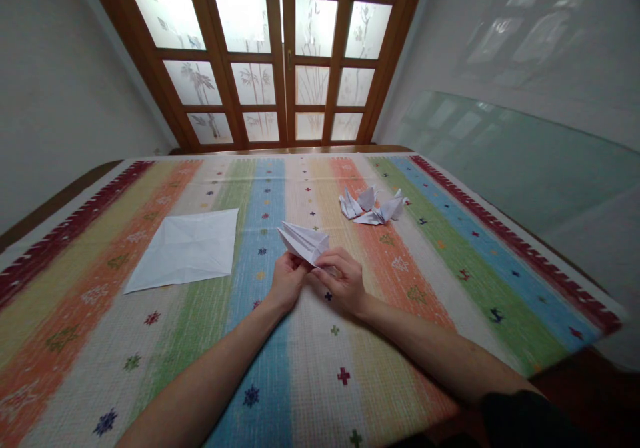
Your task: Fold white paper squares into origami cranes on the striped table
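Both my hands meet at the middle of the table over a partly folded white paper piece (303, 241), a pointed folded shape. My left hand (286, 283) pinches its near left edge with closed fingers. My right hand (343, 281) grips its near right corner, fingers curled over the paper. The paper's point sticks out away from me, up and to the left.
A flat, creased white paper sheet (186, 249) lies to the left on the striped tablecloth (430, 255). Two finished white folded paper figures (373, 207) sit beyond my hands to the right. Wooden glazed doors (280, 61) stand behind the table, and a wall runs along the right.
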Demonstrator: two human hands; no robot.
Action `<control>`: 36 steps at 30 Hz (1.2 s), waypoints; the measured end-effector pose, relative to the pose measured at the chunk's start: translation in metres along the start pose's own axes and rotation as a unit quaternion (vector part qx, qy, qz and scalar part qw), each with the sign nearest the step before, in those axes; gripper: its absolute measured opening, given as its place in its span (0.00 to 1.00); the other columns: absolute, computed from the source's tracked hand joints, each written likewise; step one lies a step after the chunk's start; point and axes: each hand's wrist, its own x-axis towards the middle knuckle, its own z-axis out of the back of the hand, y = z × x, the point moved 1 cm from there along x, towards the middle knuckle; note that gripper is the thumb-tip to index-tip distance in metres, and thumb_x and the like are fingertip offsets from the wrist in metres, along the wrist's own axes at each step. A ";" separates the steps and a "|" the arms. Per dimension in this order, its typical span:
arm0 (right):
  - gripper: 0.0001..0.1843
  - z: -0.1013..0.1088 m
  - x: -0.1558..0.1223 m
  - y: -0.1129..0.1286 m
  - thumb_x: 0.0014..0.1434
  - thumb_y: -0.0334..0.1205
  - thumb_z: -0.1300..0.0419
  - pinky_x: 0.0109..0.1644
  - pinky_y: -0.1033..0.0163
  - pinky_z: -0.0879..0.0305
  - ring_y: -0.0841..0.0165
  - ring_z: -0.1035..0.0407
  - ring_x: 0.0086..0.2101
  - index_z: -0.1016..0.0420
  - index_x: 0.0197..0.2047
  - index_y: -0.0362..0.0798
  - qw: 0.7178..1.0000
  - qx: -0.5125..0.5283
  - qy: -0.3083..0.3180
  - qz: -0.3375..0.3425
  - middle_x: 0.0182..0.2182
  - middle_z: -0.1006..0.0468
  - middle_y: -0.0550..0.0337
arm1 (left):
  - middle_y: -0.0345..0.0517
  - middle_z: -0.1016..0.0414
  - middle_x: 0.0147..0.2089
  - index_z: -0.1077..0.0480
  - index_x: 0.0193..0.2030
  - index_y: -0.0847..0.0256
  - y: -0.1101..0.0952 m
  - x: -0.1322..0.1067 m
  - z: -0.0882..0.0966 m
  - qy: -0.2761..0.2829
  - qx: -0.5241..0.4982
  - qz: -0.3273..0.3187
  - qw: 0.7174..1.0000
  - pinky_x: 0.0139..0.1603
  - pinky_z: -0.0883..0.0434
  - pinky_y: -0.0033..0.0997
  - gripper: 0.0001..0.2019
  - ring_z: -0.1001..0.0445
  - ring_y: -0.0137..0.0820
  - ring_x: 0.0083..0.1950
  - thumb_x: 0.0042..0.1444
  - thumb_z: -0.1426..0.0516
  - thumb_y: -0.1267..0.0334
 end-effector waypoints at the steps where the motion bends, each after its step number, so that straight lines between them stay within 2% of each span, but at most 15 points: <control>1: 0.04 0.000 0.000 0.000 0.59 0.40 0.38 0.36 0.61 0.32 0.66 0.29 0.33 0.23 0.35 0.50 1.000 -0.003 0.004 -0.001 0.30 0.23 0.57 | 0.45 0.20 0.33 0.28 0.32 0.64 0.000 0.000 0.000 -0.001 0.000 -0.002 1.000 0.43 0.28 0.34 0.18 0.22 0.35 0.37 0.35 0.31 0.59; 6: 0.07 -0.003 -0.002 -0.001 0.61 0.40 0.40 0.36 0.61 0.32 0.66 0.29 0.33 0.22 0.34 0.50 1.000 -0.005 0.012 -0.027 0.30 0.23 0.57 | 0.45 0.20 0.33 0.28 0.33 0.64 0.000 -0.001 0.000 0.002 -0.001 -0.005 1.000 0.43 0.27 0.34 0.17 0.22 0.35 0.37 0.36 0.31 0.62; 9: 0.08 -0.003 -0.001 -0.002 0.60 0.41 0.40 0.35 0.61 0.34 0.67 0.30 0.31 0.22 0.31 0.50 0.998 0.000 0.000 -0.069 0.28 0.24 0.58 | 0.45 0.20 0.33 0.28 0.34 0.64 -0.001 -0.002 -0.001 0.012 -0.009 0.005 1.000 0.43 0.26 0.35 0.16 0.22 0.35 0.37 0.37 0.32 0.61; 13: 0.11 -0.002 0.001 -0.003 0.59 0.43 0.38 0.34 0.61 0.37 0.67 0.32 0.29 0.25 0.26 0.49 0.991 -0.010 -0.015 -0.135 0.25 0.27 0.60 | 0.46 0.20 0.32 0.27 0.34 0.64 -0.001 -0.003 -0.003 0.027 -0.018 0.020 0.999 0.43 0.25 0.35 0.16 0.21 0.35 0.37 0.39 0.32 0.60; 19: 0.13 -0.002 0.004 -0.002 0.55 0.46 0.35 0.33 0.62 0.38 0.67 0.34 0.29 0.30 0.25 0.49 0.984 -0.018 -0.029 -0.173 0.25 0.29 0.62 | 0.48 0.19 0.35 0.28 0.35 0.64 -0.002 -0.005 -0.004 0.060 -0.051 0.047 0.996 0.42 0.25 0.36 0.17 0.21 0.37 0.38 0.40 0.32 0.60; 22: 0.12 -0.002 0.003 -0.003 0.54 0.47 0.35 0.34 0.62 0.38 0.67 0.35 0.30 0.30 0.28 0.49 0.982 -0.013 -0.037 -0.182 0.27 0.30 0.62 | 0.48 0.19 0.35 0.29 0.38 0.64 -0.003 -0.006 -0.004 0.067 -0.067 0.061 0.994 0.40 0.25 0.35 0.18 0.21 0.36 0.36 0.40 0.33 0.60; 25: 0.14 -0.002 0.001 -0.009 0.52 0.48 0.35 0.36 0.60 0.37 0.66 0.35 0.33 0.30 0.37 0.50 0.981 -0.012 -0.063 -0.185 0.34 0.30 0.59 | 0.46 0.20 0.35 0.31 0.43 0.63 -0.003 -0.005 -0.003 0.056 -0.068 0.062 0.994 0.36 0.26 0.32 0.21 0.21 0.34 0.34 0.42 0.33 0.59; 30: 0.23 -0.001 0.000 -0.030 0.54 0.48 0.38 0.40 0.57 0.32 0.64 0.34 0.37 0.36 0.51 0.51 0.961 0.011 -0.115 -0.251 0.40 0.31 0.56 | 0.44 0.22 0.33 0.29 0.51 0.63 -0.002 0.004 0.006 0.025 0.033 0.021 0.999 0.33 0.31 0.27 0.24 0.25 0.31 0.33 0.49 0.38 0.55; 33: 0.33 0.007 0.004 -0.039 0.52 0.44 0.36 0.43 0.54 0.31 0.62 0.33 0.42 0.42 0.59 0.54 0.970 -0.036 -0.106 -0.215 0.51 0.34 0.51 | 0.41 0.24 0.30 0.26 0.50 0.65 -0.003 0.009 0.014 0.019 0.151 -0.008 0.988 0.31 0.34 0.27 0.21 0.29 0.28 0.29 0.50 0.39 0.56; 36: 0.33 0.019 0.010 -0.041 0.53 0.37 0.38 0.53 0.49 0.35 0.58 0.37 0.53 0.41 0.62 0.56 0.990 -0.110 -0.018 -0.085 0.60 0.39 0.51 | 0.41 0.23 0.27 0.22 0.45 0.65 -0.006 0.013 0.020 0.062 0.258 -0.014 0.964 0.30 0.35 0.27 0.18 0.31 0.27 0.27 0.49 0.39 0.58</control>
